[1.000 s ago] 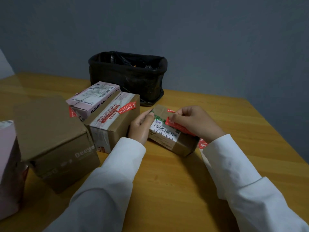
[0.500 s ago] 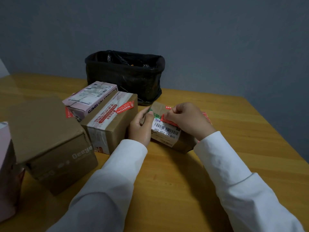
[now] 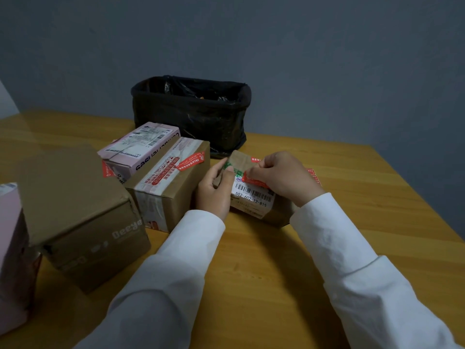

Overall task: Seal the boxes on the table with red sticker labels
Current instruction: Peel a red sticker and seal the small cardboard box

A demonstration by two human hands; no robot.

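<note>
A small brown box [image 3: 251, 205] with a white barcode label lies on the wooden table [image 3: 276, 273] in front of me. My left hand [image 3: 214, 190] grips its left end, thumb on top. My right hand [image 3: 284, 177] has its fingers curled over the box top and presses a red sticker label [image 3: 254, 182] down there. A second small red sticker [image 3: 255, 159] shows at the box's far edge. Beside it a taped brown box [image 3: 173, 187] carries a red sticker [image 3: 191, 161].
A pink box [image 3: 138, 149] with a red sticker on its end leans behind the taped box. A large plain brown box [image 3: 83, 217] and another pink box [image 3: 10, 260] stand at the left. A black bin [image 3: 191, 112] sits at the back. Red stickers [image 3: 313, 175] lie behind my right hand.
My right hand has moved left along the box top, smoothing the red sticker down. The left hand keeps its grip on the box's left end.
</note>
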